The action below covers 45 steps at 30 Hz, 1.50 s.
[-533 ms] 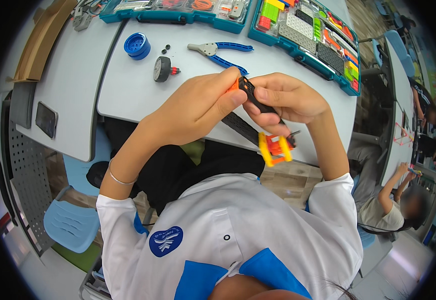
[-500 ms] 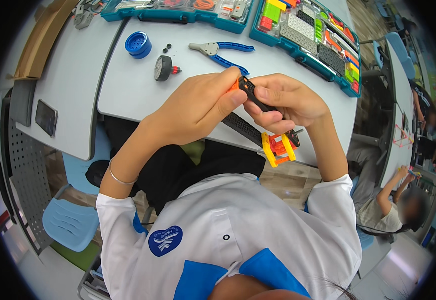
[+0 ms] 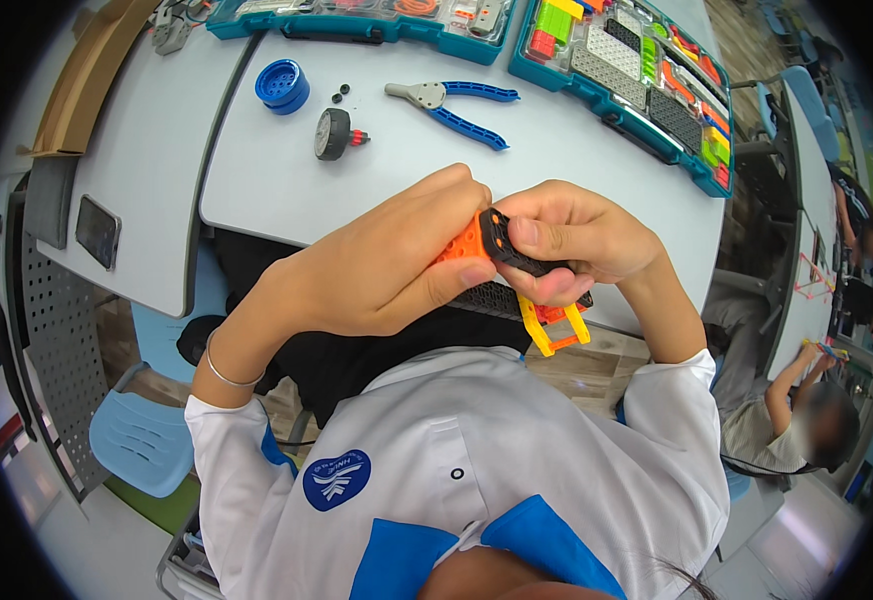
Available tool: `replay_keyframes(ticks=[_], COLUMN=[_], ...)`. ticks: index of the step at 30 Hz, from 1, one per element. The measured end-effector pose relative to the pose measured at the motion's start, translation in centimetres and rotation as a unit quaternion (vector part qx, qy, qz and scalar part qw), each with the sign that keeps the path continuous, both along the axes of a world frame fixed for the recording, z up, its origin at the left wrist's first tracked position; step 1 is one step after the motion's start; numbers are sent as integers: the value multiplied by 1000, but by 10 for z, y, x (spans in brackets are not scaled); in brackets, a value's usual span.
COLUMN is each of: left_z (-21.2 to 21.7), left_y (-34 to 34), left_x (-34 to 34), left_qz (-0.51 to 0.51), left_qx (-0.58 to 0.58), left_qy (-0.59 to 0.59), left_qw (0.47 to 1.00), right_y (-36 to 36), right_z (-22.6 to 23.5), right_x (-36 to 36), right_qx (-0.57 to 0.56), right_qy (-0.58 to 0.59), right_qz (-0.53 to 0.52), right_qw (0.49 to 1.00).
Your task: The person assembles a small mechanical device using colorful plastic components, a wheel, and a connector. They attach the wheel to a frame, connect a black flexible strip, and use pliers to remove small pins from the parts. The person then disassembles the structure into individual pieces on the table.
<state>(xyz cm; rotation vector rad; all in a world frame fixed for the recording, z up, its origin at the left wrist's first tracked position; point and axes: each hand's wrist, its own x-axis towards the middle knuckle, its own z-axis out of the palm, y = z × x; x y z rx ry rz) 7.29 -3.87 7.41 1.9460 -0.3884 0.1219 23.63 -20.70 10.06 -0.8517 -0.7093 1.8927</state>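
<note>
Both hands grip one assembly of plastic building pieces above the table's near edge. My left hand point(image 3: 397, 260) closes round its orange perforated block point(image 3: 465, 243). Pinched in my right hand point(image 3: 582, 235) is the black perforated beam point(image 3: 517, 254), its end meeting the orange block, with small orange pegs showing in it. Below my fingers another black beam point(image 3: 492, 299) runs toward a yellow and orange frame point(image 3: 557, 328). My fingers hide how these parts join. Beyond my hands lie blue-handled pliers point(image 3: 457, 105), a grey-hubbed black wheel with a red axle piece point(image 3: 337, 135) and two small black rings point(image 3: 340, 94).
A blue wheel hub point(image 3: 283, 87) sits at the table's left. Two teal cases of sorted pieces stand at the back, the right one point(image 3: 647, 140) holding colourful parts. A phone point(image 3: 99, 232) lies on the left table. Another person point(image 3: 787, 420) works at far right.
My hands and the assembly have come down nearer my body. The orange block has turned more into view, and the yellow frame hangs more steeply under my right hand.
</note>
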Motion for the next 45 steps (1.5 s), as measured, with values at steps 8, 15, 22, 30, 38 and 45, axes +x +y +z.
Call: replay_keyframes(ticks=[8, 15, 22, 30, 38, 45], left_z=[8, 13, 7, -3, -50, -62], left_y=[-4, -5, -2, 31, 14, 10], left_x=[-4, -2, -4, -6, 6, 13], left_qz=[16, 55, 15, 238, 337, 335], left_qx=[-41, 47, -25, -160, 310, 333], left_qy=[41, -11, 25, -36, -9, 8], left_qw=[998, 997, 999, 957, 889, 881], right_y=[-2, 0, -2, -4, 1, 2], right_z=[-3, 12, 2, 5, -1, -3], right_x=[0, 0, 6, 18, 23, 30], right_qx=[28, 38, 20, 16, -2, -8], right_qy=[-16, -113, -13, -64, -71, -59], right_qz=[-2, -27, 8, -21, -37, -85], right_qw=[999, 992, 1000, 998, 997, 995])
